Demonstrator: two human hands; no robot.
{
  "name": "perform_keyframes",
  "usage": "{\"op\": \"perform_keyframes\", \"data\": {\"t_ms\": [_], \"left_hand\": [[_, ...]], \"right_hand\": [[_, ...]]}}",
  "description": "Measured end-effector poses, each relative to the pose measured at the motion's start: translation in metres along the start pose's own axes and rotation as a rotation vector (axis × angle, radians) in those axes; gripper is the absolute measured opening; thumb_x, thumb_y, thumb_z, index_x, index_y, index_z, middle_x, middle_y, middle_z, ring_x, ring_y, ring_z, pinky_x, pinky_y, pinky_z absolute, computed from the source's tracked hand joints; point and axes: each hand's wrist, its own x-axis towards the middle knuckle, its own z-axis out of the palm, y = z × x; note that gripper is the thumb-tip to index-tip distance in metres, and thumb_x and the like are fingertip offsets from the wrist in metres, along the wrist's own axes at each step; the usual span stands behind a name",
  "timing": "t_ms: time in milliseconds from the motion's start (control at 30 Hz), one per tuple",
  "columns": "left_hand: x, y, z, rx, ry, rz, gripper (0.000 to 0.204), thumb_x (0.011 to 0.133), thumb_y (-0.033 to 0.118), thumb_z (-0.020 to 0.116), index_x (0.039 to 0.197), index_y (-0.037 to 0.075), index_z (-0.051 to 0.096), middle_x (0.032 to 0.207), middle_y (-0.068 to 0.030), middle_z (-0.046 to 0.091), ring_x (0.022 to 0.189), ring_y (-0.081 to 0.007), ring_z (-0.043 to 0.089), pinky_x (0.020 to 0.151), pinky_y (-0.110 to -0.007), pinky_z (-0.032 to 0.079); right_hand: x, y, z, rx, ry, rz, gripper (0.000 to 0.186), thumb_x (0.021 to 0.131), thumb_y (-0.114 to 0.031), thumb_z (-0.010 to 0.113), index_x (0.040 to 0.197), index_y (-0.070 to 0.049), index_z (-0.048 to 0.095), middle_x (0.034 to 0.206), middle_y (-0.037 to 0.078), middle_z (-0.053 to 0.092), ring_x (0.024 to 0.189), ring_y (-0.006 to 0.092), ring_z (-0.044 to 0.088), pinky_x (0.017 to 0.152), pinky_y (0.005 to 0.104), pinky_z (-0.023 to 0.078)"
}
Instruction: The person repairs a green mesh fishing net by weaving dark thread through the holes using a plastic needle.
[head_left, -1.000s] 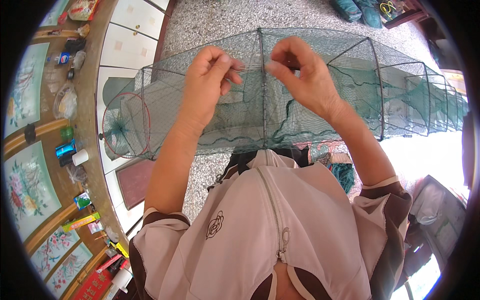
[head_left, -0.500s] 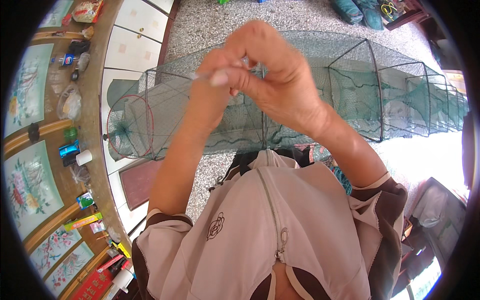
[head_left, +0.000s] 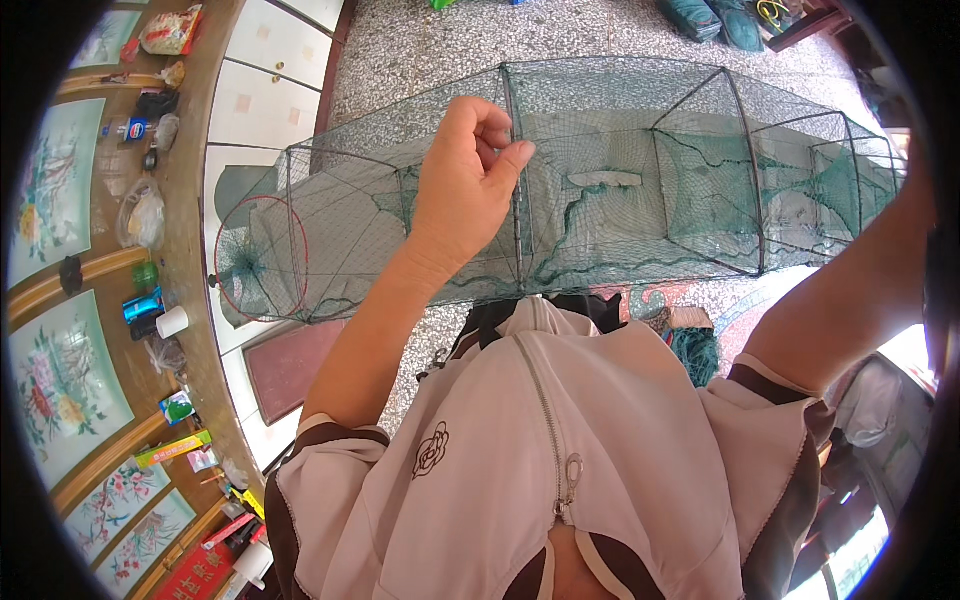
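A long green mesh net trap (head_left: 620, 220) with black square frames stretches across in front of me, its left end gathered inside a red hoop (head_left: 306, 255). My left hand (head_left: 465, 175) is over the trap beside one upright black frame bar (head_left: 519, 225). Its fingers are curled and the thumb tip overlaps the bar; whatever lies in the pinch is too small to make out. Only the forearm (head_left: 850, 290) of my right arm shows, reaching far right; the hand is beyond the picture's edge. A pale, narrow slit-like patch (head_left: 603, 180) shows in the mesh.
A bundle of green twine (head_left: 695, 355) lies near my right side. On the left, a long wooden cabinet top (head_left: 190, 290) carries bottles, bags, a white cup (head_left: 172, 321) and boxes. Dark green bundles (head_left: 735, 28) rest on the speckled floor at the far right.
My right hand has left the left hand and swung far right, out of view. My left hand has shifted right, to the frame bar. The trap's near-middle mesh is now uncovered.
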Motion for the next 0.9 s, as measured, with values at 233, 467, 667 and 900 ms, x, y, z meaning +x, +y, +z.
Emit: {"op": "perform_keyframes", "data": {"t_ms": [233, 467, 667, 900], "left_hand": [[0.002, -0.002, -0.006, 0.031, -0.112, 0.009, 0.025, 0.080, 0.005, 0.065, 0.104, 0.011, 0.061, 0.078, -0.0014, 0.048, 0.062, -0.0092, 0.045, 0.057, -0.023, 0.041], [0.011, 0.002, -0.017, -0.106, -0.149, -0.114, 0.011, 0.089, 0.016, 0.059, 0.090, 0.007, 0.065, 0.082, -0.0003, 0.055, 0.068, -0.0089, 0.048, 0.062, -0.023, 0.042], [0.027, 0.011, -0.037, -0.407, -0.051, -0.280, 0.014, 0.093, 0.017, 0.052, 0.088, 0.006, 0.058, 0.093, -0.0047, 0.064, 0.076, -0.0124, 0.060, 0.069, -0.023, 0.048], [0.033, 0.000, -0.047, -0.514, -0.115, -0.341, 0.013, 0.095, 0.017, 0.049, 0.095, 0.005, 0.055, 0.097, -0.0088, 0.062, 0.078, -0.0135, 0.060, 0.061, -0.021, 0.047]], "right_hand": [[0.006, 0.007, -0.036, -0.120, 0.032, 0.013, 0.004, 0.085, -0.009, 0.063, 0.087, -0.007, 0.062, 0.079, 0.001, 0.057, 0.068, 0.0087, 0.052, 0.057, 0.0217, 0.043], [0.015, 0.015, -0.025, -0.214, -0.031, -0.030, 0.002, 0.087, -0.009, 0.060, 0.088, -0.007, 0.061, 0.078, 0.001, 0.057, 0.064, 0.0079, 0.050, 0.054, 0.0200, 0.042], [0.020, 0.015, 0.019, -0.247, -0.216, -0.188, 0.002, 0.088, -0.008, 0.059, 0.088, -0.007, 0.060, 0.077, 0.002, 0.057, 0.060, 0.0072, 0.049, 0.052, 0.0185, 0.042], [-0.019, 0.049, 0.073, -0.351, -0.387, -0.089, 0.008, 0.078, -0.009, 0.066, 0.085, -0.009, 0.064, 0.079, 0.007, 0.062, 0.074, 0.0262, 0.060, 0.067, 0.0335, 0.048]]}}
